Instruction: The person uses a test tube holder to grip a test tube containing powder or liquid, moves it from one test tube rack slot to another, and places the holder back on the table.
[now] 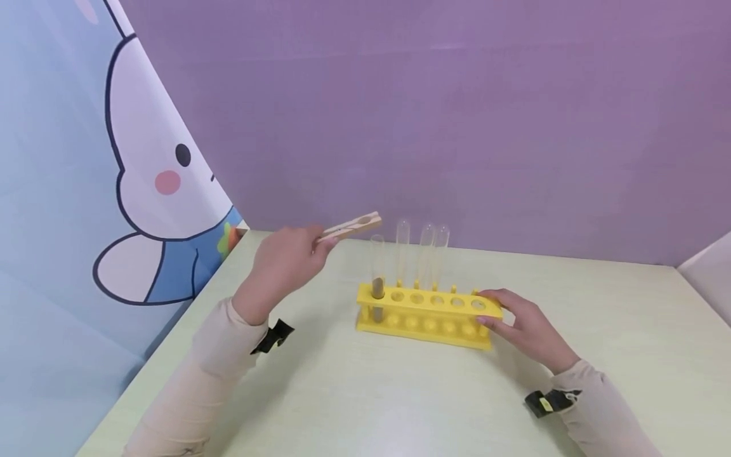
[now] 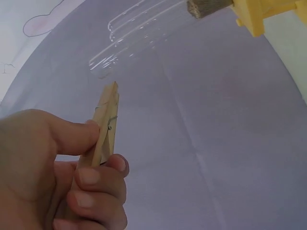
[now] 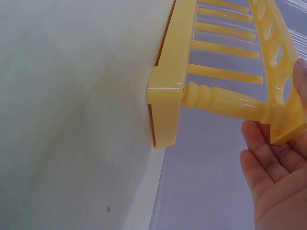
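Note:
My left hand (image 1: 288,263) grips a wooden test tube holder (image 1: 354,226), its tip pointing towards the tubes. The thumb and curled fingers wrap its handles in the left wrist view, and the holder's jaws have nothing between them. A yellow test tube rack (image 1: 422,339) stands upright on the table. In its leftmost hole sits a glass test tube (image 1: 377,254) with a dark grey-brown filling (image 1: 378,289), just right of the holder and apart from it. My right hand (image 1: 528,327) holds the rack's right end, thumb and fingers about the top bar (image 3: 288,91).
Three clear test tubes (image 1: 403,244) stand upside down on pegs behind the rack. The table (image 1: 388,393) is pale. A purple cloth (image 1: 434,127) rises at the back, and a blue cartoon-printed cloth (image 1: 51,222) hangs at the left.

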A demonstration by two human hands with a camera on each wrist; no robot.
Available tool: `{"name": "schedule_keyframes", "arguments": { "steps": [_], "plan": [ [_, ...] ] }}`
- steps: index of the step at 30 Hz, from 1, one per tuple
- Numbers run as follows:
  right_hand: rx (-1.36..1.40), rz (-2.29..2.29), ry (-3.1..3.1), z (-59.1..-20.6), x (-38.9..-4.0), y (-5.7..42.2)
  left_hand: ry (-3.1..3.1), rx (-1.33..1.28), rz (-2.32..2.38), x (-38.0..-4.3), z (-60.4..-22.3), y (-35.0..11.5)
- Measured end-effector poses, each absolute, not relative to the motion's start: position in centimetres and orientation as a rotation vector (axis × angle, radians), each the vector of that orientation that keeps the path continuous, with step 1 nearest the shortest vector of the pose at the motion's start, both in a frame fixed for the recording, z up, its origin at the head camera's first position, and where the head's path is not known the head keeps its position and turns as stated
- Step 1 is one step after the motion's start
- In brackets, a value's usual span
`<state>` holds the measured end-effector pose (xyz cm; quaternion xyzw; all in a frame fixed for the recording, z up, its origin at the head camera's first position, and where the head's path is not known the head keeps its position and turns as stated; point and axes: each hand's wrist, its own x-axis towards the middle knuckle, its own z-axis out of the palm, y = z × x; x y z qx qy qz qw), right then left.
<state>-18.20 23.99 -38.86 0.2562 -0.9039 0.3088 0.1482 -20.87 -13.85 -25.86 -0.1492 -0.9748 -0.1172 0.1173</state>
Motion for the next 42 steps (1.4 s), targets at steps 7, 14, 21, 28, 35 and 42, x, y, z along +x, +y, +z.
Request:
{"name": "schedule_keyframes", "arguments": {
  "steps": [7,14,21,28,35,42],
  "plan": [
    [0.727,0.888,-2.612,-38.9,-18.0,24.0,-2.813,-0.49,-0.37,-20.2,-25.4,-13.7],
    [0.728,0.9,-2.614,-39.1,-17.8,23.9,-2.804,-0.516,-0.35,-19.8,-25.0,-13.5],
    [0.709,0.9,-2.603,-39.2,-17.7,23.9,-2.805,-0.537,-0.346,-19.6,-24.4,-13.1],
    [0.694,0.896,-2.6,-39.2,-17.7,23.9,-2.858,-0.526,-0.327,-19.4,-23.8,-12.6],
    [0.717,0.898,-2.588,-39.4,-18.0,23.9,-2.839,-0.549,-0.281,-19.3,-23.4,-12.8],
    [0.703,0.881,-2.603,-39.2,-18.2,23.9,-2.828,-0.572,-0.26,-19.3,-23.3,-13.0]
  ]
}}
